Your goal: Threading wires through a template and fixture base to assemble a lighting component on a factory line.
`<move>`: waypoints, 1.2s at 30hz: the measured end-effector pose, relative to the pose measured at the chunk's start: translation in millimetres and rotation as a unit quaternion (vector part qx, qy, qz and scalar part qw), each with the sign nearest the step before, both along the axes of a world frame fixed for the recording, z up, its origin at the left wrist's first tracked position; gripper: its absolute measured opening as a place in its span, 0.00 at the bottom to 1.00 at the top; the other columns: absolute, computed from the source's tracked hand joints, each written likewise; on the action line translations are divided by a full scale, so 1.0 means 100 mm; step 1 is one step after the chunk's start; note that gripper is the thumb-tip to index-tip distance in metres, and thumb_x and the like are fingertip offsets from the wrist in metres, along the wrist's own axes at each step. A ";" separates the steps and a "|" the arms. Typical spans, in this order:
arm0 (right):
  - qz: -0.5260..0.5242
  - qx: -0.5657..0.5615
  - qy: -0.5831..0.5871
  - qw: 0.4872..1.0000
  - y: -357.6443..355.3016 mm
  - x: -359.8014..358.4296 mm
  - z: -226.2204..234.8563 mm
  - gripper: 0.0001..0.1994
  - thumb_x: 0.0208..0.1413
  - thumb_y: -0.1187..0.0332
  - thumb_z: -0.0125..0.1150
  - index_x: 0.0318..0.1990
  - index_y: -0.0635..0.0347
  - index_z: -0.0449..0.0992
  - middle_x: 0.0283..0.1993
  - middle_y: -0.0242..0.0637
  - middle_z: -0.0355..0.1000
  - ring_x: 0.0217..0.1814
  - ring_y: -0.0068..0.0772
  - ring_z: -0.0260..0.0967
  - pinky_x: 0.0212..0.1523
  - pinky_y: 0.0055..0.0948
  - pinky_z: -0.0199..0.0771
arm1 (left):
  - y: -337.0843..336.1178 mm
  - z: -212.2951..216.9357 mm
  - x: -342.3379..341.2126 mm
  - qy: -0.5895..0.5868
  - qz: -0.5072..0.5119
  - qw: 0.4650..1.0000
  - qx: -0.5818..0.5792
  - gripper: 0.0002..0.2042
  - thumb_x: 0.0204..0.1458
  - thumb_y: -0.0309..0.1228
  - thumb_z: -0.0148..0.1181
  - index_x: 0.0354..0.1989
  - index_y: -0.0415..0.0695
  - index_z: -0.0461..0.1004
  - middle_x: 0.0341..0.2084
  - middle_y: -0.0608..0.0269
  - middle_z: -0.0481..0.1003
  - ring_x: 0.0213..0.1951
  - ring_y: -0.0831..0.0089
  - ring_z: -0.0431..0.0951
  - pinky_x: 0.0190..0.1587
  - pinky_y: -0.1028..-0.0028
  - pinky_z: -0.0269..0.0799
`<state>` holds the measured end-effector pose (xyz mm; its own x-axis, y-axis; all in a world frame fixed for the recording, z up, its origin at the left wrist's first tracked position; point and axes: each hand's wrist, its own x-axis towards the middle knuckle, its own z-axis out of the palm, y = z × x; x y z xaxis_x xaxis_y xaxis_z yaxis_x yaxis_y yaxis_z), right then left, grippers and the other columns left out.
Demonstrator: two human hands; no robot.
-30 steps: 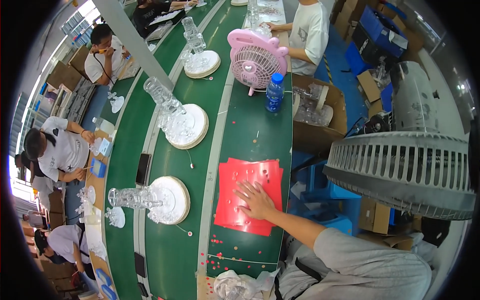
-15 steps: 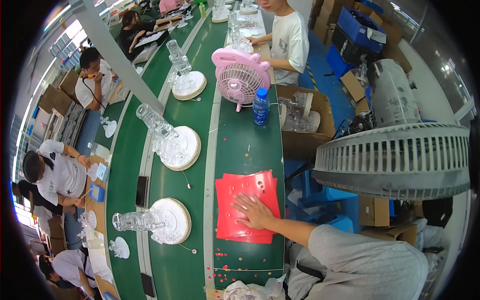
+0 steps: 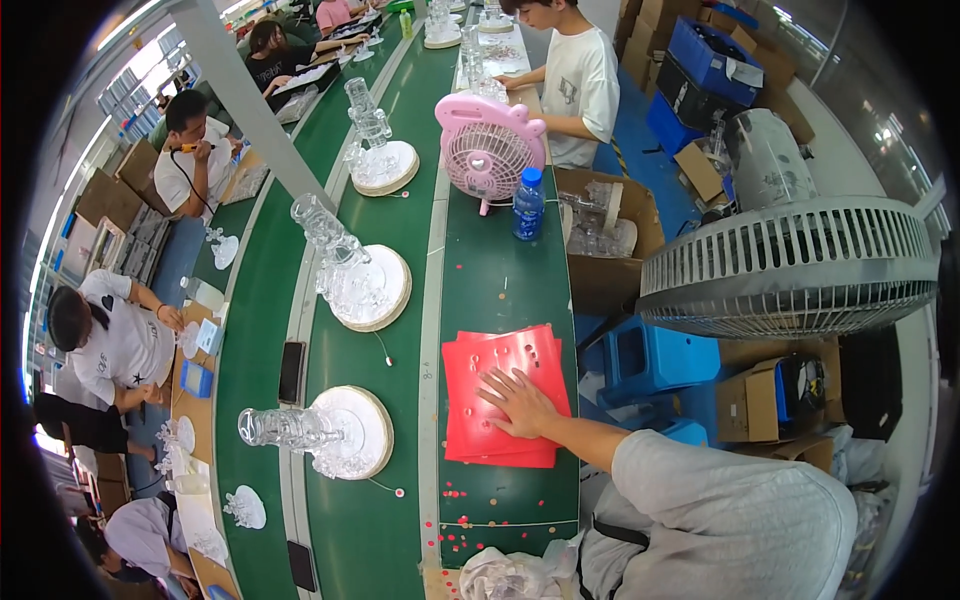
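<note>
My right hand lies palm down with spread fingers on a loose stack of red sheets. Small round holes or spots show on the upper sheet, and the sheets sit slightly askew on the green tabletop. Bare forearm and grey sleeve reach in from the lower right. Several small red dots are scattered below the sheets, near a crumpled whitish plastic bag. My left hand is not visible.
A pink fan and blue-capped bottle stand beyond the sheets. Left, a green conveyor carries clear glass-like pieces on round white bases. A large grey fan and blue stool stand right. Co-workers sit across and ahead.
The whole view has shifted slightly, with the table things now a little further right. My right hand stays spread flat on the red sheets.
</note>
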<state>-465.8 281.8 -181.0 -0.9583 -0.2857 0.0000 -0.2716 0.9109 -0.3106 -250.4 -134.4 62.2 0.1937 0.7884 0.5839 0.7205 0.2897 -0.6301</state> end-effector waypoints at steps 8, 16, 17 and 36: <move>-0.021 0.006 -0.017 1.000 0.05 0.03 -0.05 0.34 0.65 0.47 0.52 0.76 0.44 0.55 0.82 0.37 0.43 0.83 0.44 0.39 0.78 0.54 0.43 | -0.13 -0.20 -0.21 -0.014 0.012 1.000 0.013 0.28 0.67 0.45 0.49 0.64 0.32 0.70 0.64 0.30 0.64 0.66 0.34 0.63 0.70 0.47 0.56; -0.023 -0.004 0.011 1.000 0.02 0.00 -0.09 0.34 0.62 0.48 0.56 0.74 0.43 0.58 0.81 0.38 0.47 0.82 0.44 0.42 0.78 0.53 0.40 | -0.16 -0.17 -0.38 0.017 0.017 1.000 -0.019 0.36 0.62 0.53 0.55 0.68 0.34 0.65 0.68 0.33 0.61 0.69 0.37 0.59 0.70 0.46 0.53; -0.020 -0.009 0.015 1.000 0.00 0.00 -0.09 0.34 0.62 0.48 0.56 0.74 0.43 0.58 0.81 0.38 0.47 0.82 0.44 0.42 0.78 0.53 0.40 | -0.15 -0.11 -0.42 0.017 0.021 0.999 -0.034 0.37 0.61 0.53 0.56 0.68 0.34 0.64 0.68 0.34 0.60 0.70 0.38 0.59 0.70 0.46 0.53; 0.155 0.340 -0.158 0.914 -0.25 -0.47 0.16 0.21 0.62 0.53 0.52 0.55 0.52 0.81 0.62 0.44 0.75 0.63 0.50 0.73 0.56 0.53 0.76 | 1.18 0.27 0.86 -0.607 0.533 0.456 0.373 0.27 0.47 0.38 0.74 0.59 0.56 0.79 0.69 0.65 0.67 0.75 0.58 0.56 0.73 0.35 0.32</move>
<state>-513.0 256.5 -165.1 -0.7527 -0.3740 -0.5418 -0.5439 0.8170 0.1916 -164.5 -16.6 89.6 -0.8909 -0.4494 -0.0658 -0.3932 0.6905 0.6071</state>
